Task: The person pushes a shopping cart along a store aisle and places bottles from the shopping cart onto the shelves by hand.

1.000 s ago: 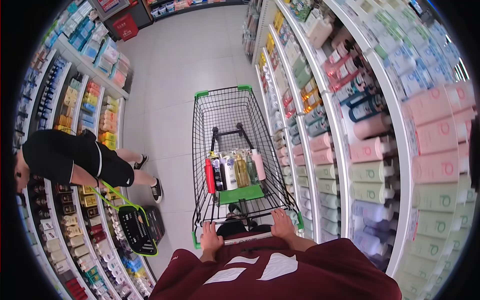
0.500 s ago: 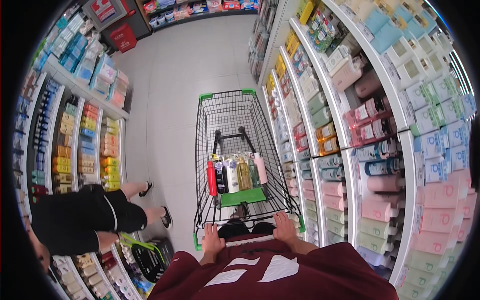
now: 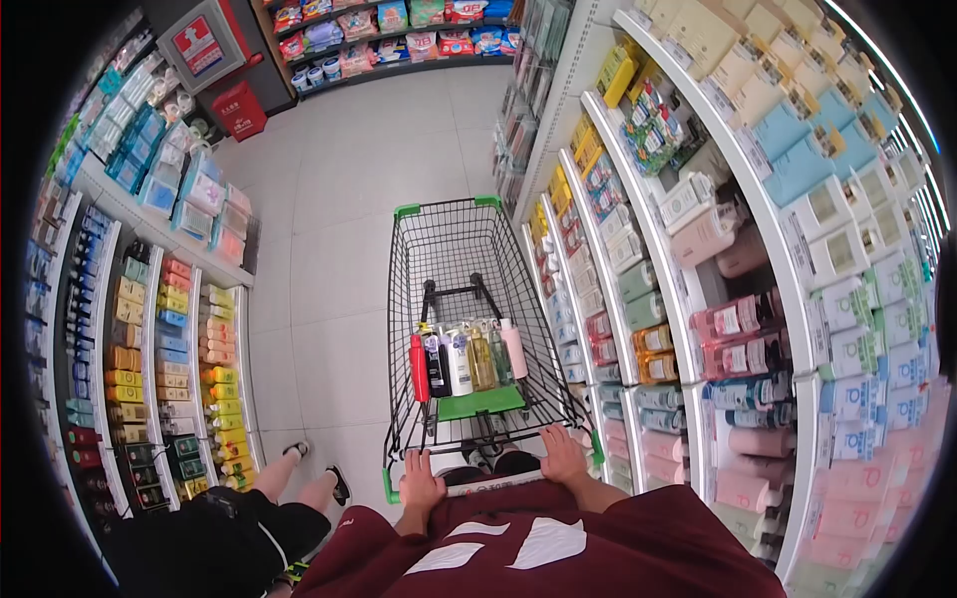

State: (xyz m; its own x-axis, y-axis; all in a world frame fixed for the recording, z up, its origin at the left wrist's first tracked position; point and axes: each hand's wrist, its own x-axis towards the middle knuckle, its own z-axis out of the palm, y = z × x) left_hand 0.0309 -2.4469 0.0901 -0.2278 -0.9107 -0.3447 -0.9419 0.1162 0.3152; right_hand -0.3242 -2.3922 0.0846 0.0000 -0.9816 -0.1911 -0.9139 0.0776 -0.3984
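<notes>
A black wire shopping cart [image 3: 404, 289] with green corners stands right before me. Both hands are on its handle [image 3: 488, 487]: my left hand [image 3: 422, 483] curls over the left end, my right hand [image 3: 567, 458] over the right. Across the near end of the basket, several bottles stand in a row. Among them are a red bottle [image 3: 419, 369], a dark bottle [image 3: 436, 371], a white pump bottle [image 3: 460, 367], a yellow bottle [image 3: 483, 367] and a pale pink bottle [image 3: 512, 351]. The green child-seat flap [image 3: 481, 401] lies just on my side of them.
Shelves of bottles [image 3: 738, 319] run close along the cart's right. Stocked shelves [image 3: 179, 369] line the left, where another person [image 3: 199, 543] in black shorts stands close by. Grey tiled floor [image 3: 329, 239] stretches ahead to a shelf of colourful bags [image 3: 399, 35]. A red box [image 3: 239, 110] stands far left.
My view has moved forward along the aisle with the cart. The far shelf looks nearer, and the person on the left has slid lower in view. Both hands stay on the handle.
</notes>
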